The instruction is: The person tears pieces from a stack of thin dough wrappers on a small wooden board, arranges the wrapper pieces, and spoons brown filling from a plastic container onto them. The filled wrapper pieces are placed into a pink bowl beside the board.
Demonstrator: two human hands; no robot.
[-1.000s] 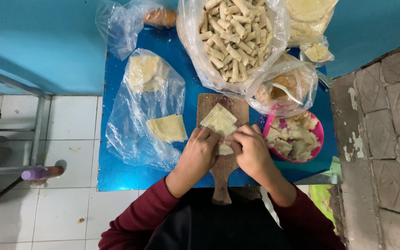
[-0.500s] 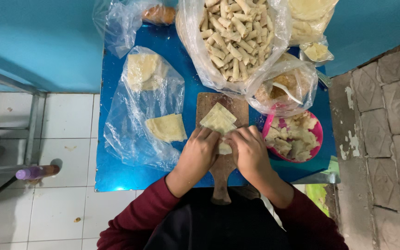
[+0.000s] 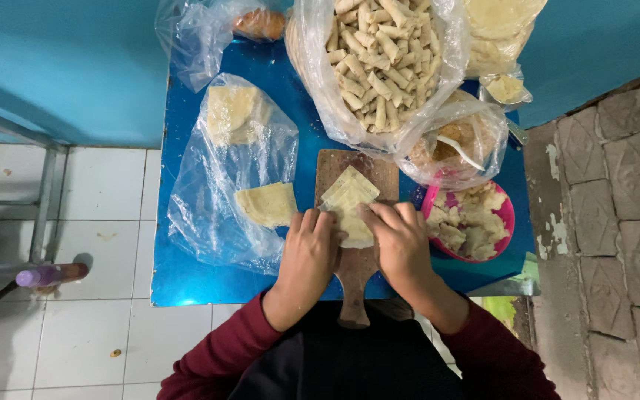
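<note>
A pale square pastry wrapper [image 3: 349, 198] lies on a wooden cutting board [image 3: 355, 275] on a blue table [image 3: 187, 275]. My left hand [image 3: 307, 255] and my right hand [image 3: 399, 242] meet over the near half of the wrapper, fingers curled on it and pressing it into a roll. The far corner of the wrapper still lies flat, pointing away from me. Whatever sits inside the fold is hidden by my fingers.
A pink bowl [image 3: 507, 222] of pale filling sits right of the board. A clear bag [image 3: 220, 185] with flat wrappers lies to the left. A big bag of finished rolls [image 3: 379, 59] stands at the back. A tiled floor and metal frame lie left, a stone wall right.
The hands stay on the wrapper and have folded it slightly further. The view has shifted a little.
</note>
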